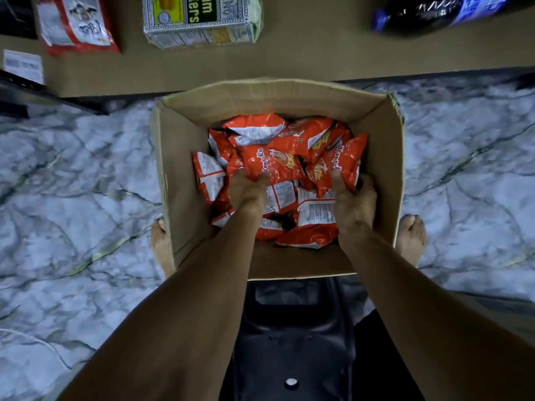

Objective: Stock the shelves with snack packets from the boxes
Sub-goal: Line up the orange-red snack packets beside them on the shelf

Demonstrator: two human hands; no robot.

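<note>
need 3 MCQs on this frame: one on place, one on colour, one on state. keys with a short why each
1. Where do the snack packets lie?
A) in a plastic crate
B) in the cardboard box
C) in a wire basket

2. What is their main colour?
A) blue
B) green
C) orange-red

3. What are the left hand and right hand doing?
A) gripping packets inside the box
B) resting flat on the box rim
C) hanging idle outside the box

Key:
1 B: the packets are heaped between the box walls.
2 C: orange-red fronts show, with white printed backs.
3 A: the fingers of both hands curl into the heap below the rim.
</note>
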